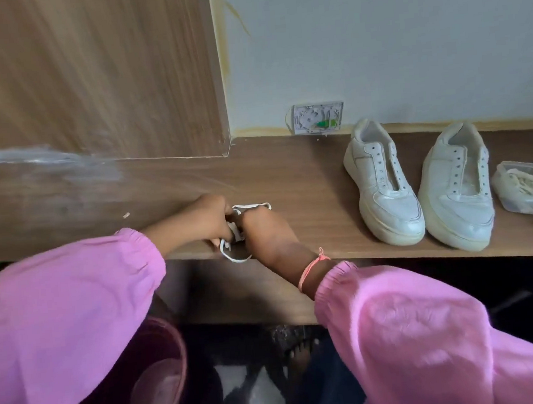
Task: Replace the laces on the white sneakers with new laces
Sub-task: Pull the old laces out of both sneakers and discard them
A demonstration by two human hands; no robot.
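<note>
With both our left hand point(213, 214) and right hand point(259, 226) clenched on the bundled white lace point(240, 228) at the bench point(305, 179) edge, sneakers point(382, 182) well to their right, its hanging loop risked slipping off.

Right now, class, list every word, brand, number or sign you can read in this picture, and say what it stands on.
No text can be read anywhere.
Wall plate: pale markings, too small and blurred to read.
Two white sneakers: no brand or number shows.
Plastic bag of laces: no label shows.
White lace in the hands: plain.
</note>
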